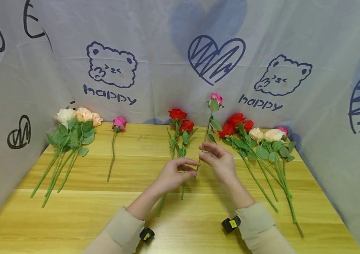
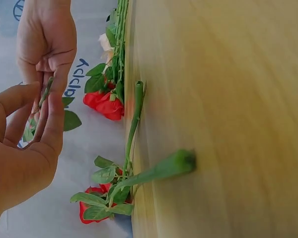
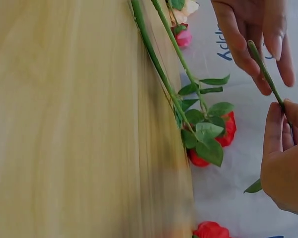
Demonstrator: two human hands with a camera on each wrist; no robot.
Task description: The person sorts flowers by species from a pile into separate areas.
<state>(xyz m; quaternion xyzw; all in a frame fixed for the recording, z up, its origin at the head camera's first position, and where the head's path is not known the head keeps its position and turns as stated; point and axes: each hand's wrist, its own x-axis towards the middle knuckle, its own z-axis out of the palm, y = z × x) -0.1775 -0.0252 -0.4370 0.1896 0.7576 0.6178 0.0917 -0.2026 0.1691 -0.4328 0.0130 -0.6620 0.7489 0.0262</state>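
My right hand (image 1: 219,162) pinches the stem of a pink rose (image 1: 215,98) between thumb and fingers. The rose stands nearly upright above the table, bloom at the top. Close by the lower stem is my left hand (image 1: 175,173), its thumb and fingers apart. In the right wrist view, the rose's stem (image 3: 265,72) has its cut end near the left hand (image 3: 256,37), whose fingers are not closed on it. Behind the left hand, two red roses (image 1: 177,114) lie on the table, their stems partly hidden by that hand.
On the wooden table (image 1: 81,222), white and peach roses (image 1: 84,114) lie at the left beside a single pink rose (image 1: 119,123). To the right are red roses (image 1: 237,119) and cream roses (image 1: 274,135) with another pink bloom. A printed cloth (image 1: 160,70) hangs behind.
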